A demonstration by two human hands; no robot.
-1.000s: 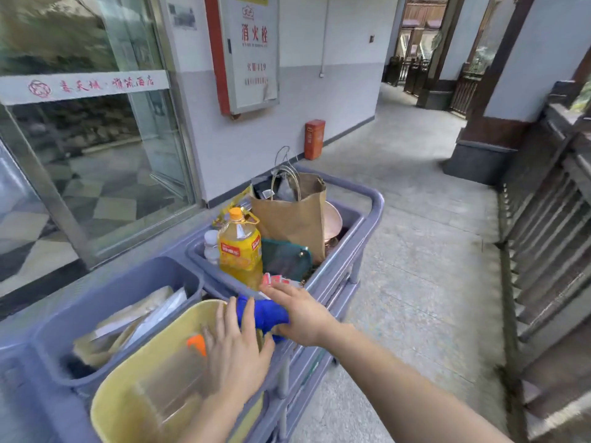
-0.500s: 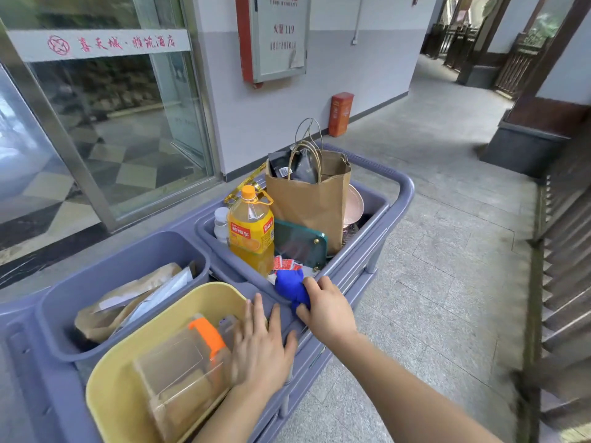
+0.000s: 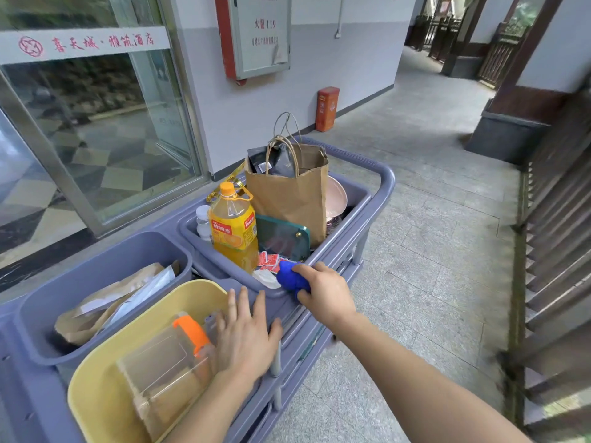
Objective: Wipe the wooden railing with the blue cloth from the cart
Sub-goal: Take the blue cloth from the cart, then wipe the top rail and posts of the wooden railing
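Cart [image 3: 377, 174]: grey plastic, standing on the tiled walkway, its long side toward the glass door.

Blue cloth [image 3: 291, 278]: bunched, at the near right corner of the cart's top tray, touching the tray rim. Half a second earlier it sat at much the same corner; a second earlier it lay lower, beside the yellow bin.

Right hand [image 3: 326, 292]: the fingers [image 3: 305, 268] were curled around the cloth, pinching it from above and the side. The grip matched that of half a second before.

Left hand [image 3: 248, 338]: palm down, fingers spread flat, resting across the yellow bin [image 3: 105, 394] rim and the cart edge. It lay as it had half a second before.

Tray contents: orange drink bottle [image 3: 233, 227], brown paper bag [image 3: 289, 195], green case [image 3: 283, 239], red sachets [image 3: 268, 260], a small white bottle [image 3: 202, 220].

Yellow bin contents: clear container with an orange part [image 3: 166, 362].

Grey bin [image 3: 105, 251]: held paper wrappings.

Wooden railing [image 3: 556, 225]: at the right edge of view, well apart from both hands, partly blurred. More of it showed a second earlier.
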